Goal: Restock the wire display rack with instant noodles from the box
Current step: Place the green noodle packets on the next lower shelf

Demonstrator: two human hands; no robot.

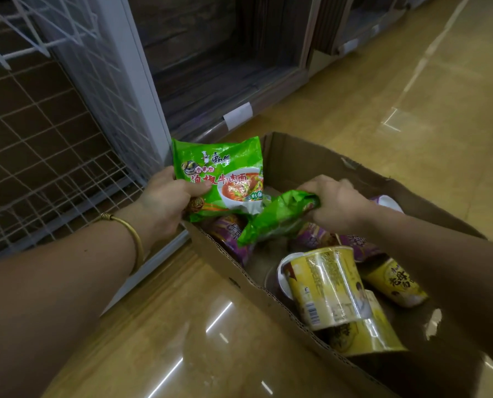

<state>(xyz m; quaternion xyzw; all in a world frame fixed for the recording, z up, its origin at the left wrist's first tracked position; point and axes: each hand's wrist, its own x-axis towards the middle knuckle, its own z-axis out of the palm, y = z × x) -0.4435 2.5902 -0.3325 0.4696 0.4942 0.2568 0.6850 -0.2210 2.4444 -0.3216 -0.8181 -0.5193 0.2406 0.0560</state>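
An open cardboard box (297, 156) stands on the floor and holds yellow noodle cups (328, 288), purple cups (231, 231) and green packets. My left hand (167, 199) grips a green instant noodle packet (225, 173) upright over the box's left corner. My right hand (337, 202) grips a second green packet (274, 216), crumpled, just above the cups inside the box. The white wire display rack (53, 156) stands at the left, its lower basket right beside my left hand.
A white rack post (142, 81) rises behind the box. Dark wooden shelving (225, 67) with a white price tag runs along the back. Glossy tan floor (383, 96) spreads to the right and in front of the box.
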